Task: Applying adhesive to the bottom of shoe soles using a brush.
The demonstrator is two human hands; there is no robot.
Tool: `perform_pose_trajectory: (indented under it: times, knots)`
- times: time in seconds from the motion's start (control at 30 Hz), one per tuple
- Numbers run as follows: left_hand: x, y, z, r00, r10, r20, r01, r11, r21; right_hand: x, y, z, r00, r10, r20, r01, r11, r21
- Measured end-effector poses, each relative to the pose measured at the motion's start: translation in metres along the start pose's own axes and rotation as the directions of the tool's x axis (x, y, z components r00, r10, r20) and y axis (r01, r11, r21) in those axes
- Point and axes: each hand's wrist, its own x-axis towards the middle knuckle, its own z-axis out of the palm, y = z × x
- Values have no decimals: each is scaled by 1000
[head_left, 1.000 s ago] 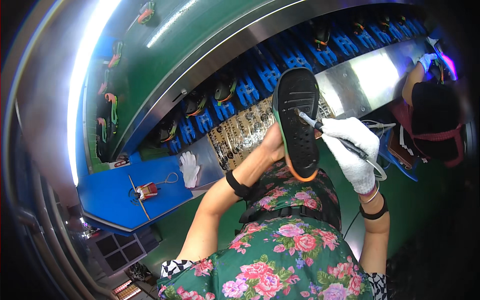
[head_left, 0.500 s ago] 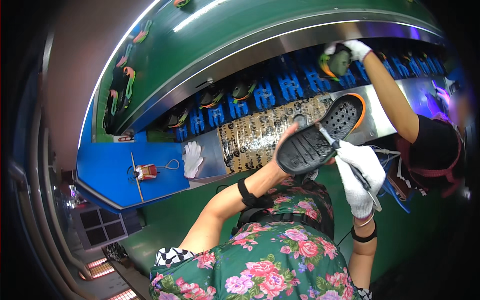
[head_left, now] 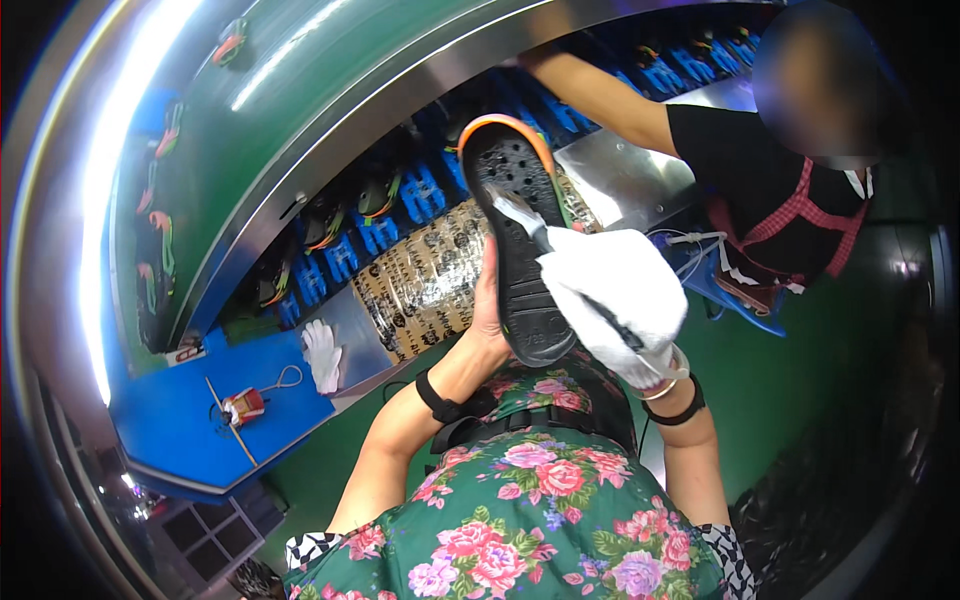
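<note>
Left hand [head_left: 487, 318] holds black shoe sole [head_left: 520, 255] upright — gloved right hand [head_left: 612, 300] brushes it.

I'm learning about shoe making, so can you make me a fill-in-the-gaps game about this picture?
1. The left hand holds a black shoe sole with an ____ rim.
2. The right hand wears a ____ glove and holds a brush.
3. The brush touches the ____.
4. A spare glove lies on the ____ bench.

Missing words: orange; white; sole; blue

Single head view, close, downward
</note>
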Motion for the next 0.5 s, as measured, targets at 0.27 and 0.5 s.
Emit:
perform_pose_trajectory:
  times: [0.27,0.5]
  knots:
    - [-7,7,-37,990,-36,133,43,998,-47,-5,-3,16,998,-47,47,50,997,-64]
    - [1,10,-17,995,98,-5,-91,938,334,-13,2,18,997,76,-3,-75,991,115]
